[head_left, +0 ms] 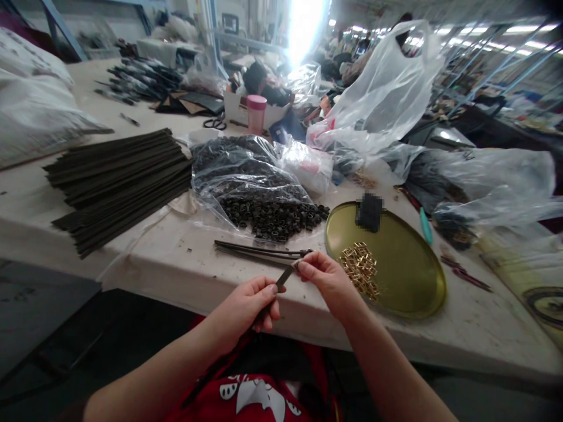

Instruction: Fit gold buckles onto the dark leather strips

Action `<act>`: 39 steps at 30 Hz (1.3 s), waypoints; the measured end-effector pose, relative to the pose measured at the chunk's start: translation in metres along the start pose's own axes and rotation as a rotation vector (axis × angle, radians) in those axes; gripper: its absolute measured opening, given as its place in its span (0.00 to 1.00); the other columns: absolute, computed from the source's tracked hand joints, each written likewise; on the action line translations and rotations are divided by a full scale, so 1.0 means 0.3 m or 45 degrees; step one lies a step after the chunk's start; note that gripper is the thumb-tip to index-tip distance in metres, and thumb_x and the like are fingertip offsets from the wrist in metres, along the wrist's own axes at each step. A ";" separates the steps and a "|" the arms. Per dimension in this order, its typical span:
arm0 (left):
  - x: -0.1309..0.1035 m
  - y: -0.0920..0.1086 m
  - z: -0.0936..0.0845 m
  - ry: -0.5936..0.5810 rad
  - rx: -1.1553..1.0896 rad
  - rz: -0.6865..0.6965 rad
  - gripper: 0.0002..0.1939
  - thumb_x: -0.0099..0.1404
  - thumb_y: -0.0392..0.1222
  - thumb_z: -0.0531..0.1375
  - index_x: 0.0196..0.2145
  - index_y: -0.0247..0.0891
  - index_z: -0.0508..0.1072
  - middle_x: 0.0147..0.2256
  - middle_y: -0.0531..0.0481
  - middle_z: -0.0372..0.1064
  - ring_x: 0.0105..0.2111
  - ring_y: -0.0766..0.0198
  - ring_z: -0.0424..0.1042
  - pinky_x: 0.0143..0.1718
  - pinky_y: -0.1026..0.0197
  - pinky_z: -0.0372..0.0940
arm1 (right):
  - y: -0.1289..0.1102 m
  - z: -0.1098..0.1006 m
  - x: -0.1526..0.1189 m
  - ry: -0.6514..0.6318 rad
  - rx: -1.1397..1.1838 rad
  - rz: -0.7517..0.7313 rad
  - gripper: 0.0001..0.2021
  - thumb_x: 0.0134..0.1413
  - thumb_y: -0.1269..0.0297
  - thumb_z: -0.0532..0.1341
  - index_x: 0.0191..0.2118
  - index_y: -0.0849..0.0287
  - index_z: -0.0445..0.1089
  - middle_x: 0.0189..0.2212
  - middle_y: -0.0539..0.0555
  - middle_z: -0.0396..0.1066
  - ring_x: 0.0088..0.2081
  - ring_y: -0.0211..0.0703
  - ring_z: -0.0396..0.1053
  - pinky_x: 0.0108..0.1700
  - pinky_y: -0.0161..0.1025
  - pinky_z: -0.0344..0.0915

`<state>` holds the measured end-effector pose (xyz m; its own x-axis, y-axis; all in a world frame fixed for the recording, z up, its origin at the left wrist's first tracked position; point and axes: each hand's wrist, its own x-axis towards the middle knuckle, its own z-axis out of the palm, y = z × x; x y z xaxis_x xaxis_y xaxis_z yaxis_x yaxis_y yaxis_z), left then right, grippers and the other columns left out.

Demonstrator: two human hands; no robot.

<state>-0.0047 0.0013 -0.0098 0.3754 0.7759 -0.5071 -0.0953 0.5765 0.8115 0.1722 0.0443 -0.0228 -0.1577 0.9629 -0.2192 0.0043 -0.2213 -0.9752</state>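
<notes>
A dark strap (285, 277) runs between my two hands at the table's front edge. My left hand (259, 302) is closed round its lower part. The fingertips of my right hand (323, 275) pinch its upper end; anything small between them is hidden. Behind my hands lie a few thin dark straps (255, 251), their right ends near my right fingers. Small gold metal pieces (358, 269) are heaped on an oval gold tray (407, 269), just right of my right hand. Many small black loops (277, 220) spill from a clear plastic bag (246, 170) beyond the straps.
A large stack of dark strips (123, 181) lies at the left. A pink-lidded jar (256, 114), scissors (214, 122) and a white box (235, 108) stand or lie farther back. Plastic bags (387, 94) and a teal-handled tool (426, 225) are at the right. A blurred dark block sits on the tray.
</notes>
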 end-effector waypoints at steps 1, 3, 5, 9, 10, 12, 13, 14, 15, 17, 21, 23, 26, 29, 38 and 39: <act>-0.007 -0.001 0.007 0.010 0.074 0.023 0.13 0.60 0.49 0.53 0.32 0.34 0.63 0.19 0.56 0.62 0.14 0.75 0.57 0.15 0.73 0.49 | 0.009 0.020 -0.036 0.000 0.161 0.046 0.10 0.42 0.59 0.64 0.26 0.60 0.66 0.20 0.46 0.65 0.24 0.32 0.59 0.28 0.31 0.56; -0.020 -0.006 0.018 0.033 0.182 0.084 0.14 0.60 0.50 0.53 0.28 0.35 0.61 0.16 0.58 0.60 0.13 0.75 0.56 0.15 0.73 0.50 | 0.025 0.054 -0.093 0.047 0.471 0.127 0.11 0.38 0.60 0.67 0.26 0.59 0.66 0.21 0.45 0.65 0.23 0.30 0.59 0.27 0.30 0.55; -0.035 -0.011 0.028 0.044 0.236 0.123 0.14 0.60 0.50 0.52 0.27 0.36 0.60 0.16 0.59 0.59 0.12 0.75 0.55 0.14 0.72 0.50 | 0.034 0.078 -0.132 0.104 0.708 0.192 0.13 0.35 0.62 0.69 0.30 0.57 0.68 0.24 0.45 0.67 0.23 0.29 0.60 0.27 0.29 0.57; -0.074 -0.020 0.051 0.064 0.261 0.094 0.11 0.59 0.48 0.51 0.27 0.36 0.60 0.14 0.59 0.59 0.10 0.75 0.53 0.12 0.72 0.47 | 0.048 0.100 -0.179 0.090 0.797 0.231 0.15 0.36 0.62 0.68 0.35 0.57 0.70 0.28 0.48 0.69 0.25 0.30 0.63 0.29 0.31 0.62; -0.084 -0.023 0.058 0.056 0.248 0.069 0.11 0.59 0.47 0.50 0.27 0.37 0.60 0.14 0.59 0.58 0.10 0.75 0.52 0.12 0.72 0.46 | 0.054 0.101 -0.187 0.079 0.784 0.229 0.14 0.36 0.62 0.68 0.34 0.57 0.71 0.28 0.48 0.69 0.25 0.30 0.64 0.30 0.31 0.63; -0.101 -0.029 0.069 0.035 0.208 -0.003 0.10 0.58 0.46 0.50 0.27 0.37 0.60 0.13 0.60 0.58 0.09 0.75 0.51 0.11 0.72 0.44 | 0.069 0.101 -0.200 0.070 0.750 0.220 0.13 0.37 0.62 0.68 0.33 0.58 0.71 0.27 0.47 0.68 0.25 0.31 0.65 0.30 0.32 0.64; -0.108 -0.033 0.073 0.030 0.192 -0.039 0.09 0.58 0.45 0.50 0.27 0.37 0.60 0.12 0.60 0.58 0.09 0.75 0.51 0.11 0.72 0.43 | 0.077 0.100 -0.205 0.069 0.728 0.213 0.12 0.37 0.62 0.68 0.33 0.58 0.71 0.26 0.47 0.68 0.25 0.31 0.65 0.31 0.32 0.64; -0.113 -0.037 0.076 0.029 0.182 -0.068 0.09 0.58 0.45 0.50 0.27 0.37 0.60 0.12 0.60 0.58 0.09 0.75 0.51 0.11 0.72 0.43 | 0.083 0.099 -0.210 0.067 0.704 0.207 0.12 0.37 0.62 0.68 0.33 0.58 0.71 0.26 0.47 0.68 0.25 0.31 0.65 0.31 0.32 0.64; -0.116 -0.042 0.077 0.028 0.179 -0.088 0.09 0.58 0.44 0.50 0.27 0.36 0.60 0.13 0.60 0.58 0.09 0.75 0.51 0.11 0.72 0.43 | 0.089 0.098 -0.214 0.064 0.679 0.205 0.12 0.38 0.62 0.68 0.33 0.58 0.71 0.26 0.47 0.68 0.25 0.31 0.65 0.31 0.32 0.64; -0.118 -0.050 0.075 0.031 0.175 -0.104 0.09 0.58 0.44 0.50 0.26 0.36 0.61 0.13 0.59 0.58 0.09 0.75 0.51 0.11 0.72 0.43 | 0.097 0.095 -0.220 0.057 0.632 0.202 0.12 0.38 0.62 0.67 0.33 0.59 0.71 0.25 0.47 0.68 0.25 0.31 0.65 0.31 0.32 0.64; -0.115 -0.067 0.067 0.000 0.119 -0.143 0.10 0.57 0.45 0.51 0.26 0.36 0.62 0.13 0.59 0.59 0.09 0.75 0.51 0.11 0.72 0.43 | 0.104 0.093 -0.225 0.021 0.574 0.224 0.12 0.38 0.62 0.67 0.32 0.59 0.71 0.24 0.46 0.68 0.23 0.30 0.65 0.30 0.32 0.62; -0.112 -0.074 0.063 -0.021 0.092 -0.158 0.09 0.56 0.45 0.52 0.25 0.36 0.62 0.13 0.58 0.59 0.09 0.75 0.52 0.11 0.72 0.43 | 0.109 0.091 -0.224 0.002 0.548 0.242 0.12 0.38 0.62 0.67 0.32 0.59 0.71 0.24 0.46 0.68 0.23 0.31 0.65 0.30 0.33 0.62; -0.108 -0.087 0.057 -0.034 0.107 -0.184 0.08 0.57 0.43 0.50 0.26 0.36 0.61 0.14 0.58 0.61 0.09 0.74 0.54 0.11 0.72 0.45 | 0.120 0.090 -0.221 -0.023 0.517 0.255 0.12 0.38 0.62 0.67 0.32 0.59 0.71 0.24 0.46 0.69 0.23 0.31 0.64 0.31 0.33 0.62; -0.104 -0.098 0.051 -0.037 0.162 -0.165 0.07 0.57 0.43 0.50 0.26 0.36 0.61 0.15 0.57 0.62 0.10 0.74 0.56 0.11 0.72 0.48 | 0.132 0.090 -0.217 -0.044 0.494 0.272 0.11 0.39 0.62 0.67 0.32 0.59 0.71 0.25 0.47 0.69 0.23 0.31 0.64 0.31 0.33 0.61; -0.085 -0.124 0.029 -0.047 0.365 -0.077 0.07 0.58 0.41 0.48 0.26 0.37 0.60 0.16 0.57 0.64 0.11 0.72 0.59 0.12 0.71 0.51 | 0.150 0.092 -0.209 -0.042 0.488 0.322 0.13 0.39 0.61 0.67 0.33 0.59 0.71 0.24 0.47 0.68 0.23 0.31 0.64 0.29 0.33 0.62; -0.083 -0.125 0.028 -0.050 0.360 -0.080 0.07 0.58 0.41 0.48 0.26 0.37 0.60 0.16 0.57 0.64 0.11 0.72 0.59 0.12 0.71 0.51 | 0.151 0.093 -0.209 -0.040 0.495 0.327 0.13 0.39 0.61 0.67 0.33 0.59 0.71 0.24 0.47 0.68 0.23 0.31 0.64 0.29 0.33 0.62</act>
<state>-0.0029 -0.0417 -0.0251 0.4082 0.7273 -0.5517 0.1875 0.5246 0.8304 0.1549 -0.0303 -0.0523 -0.2295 0.8654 -0.4454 -0.3222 -0.4994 -0.8042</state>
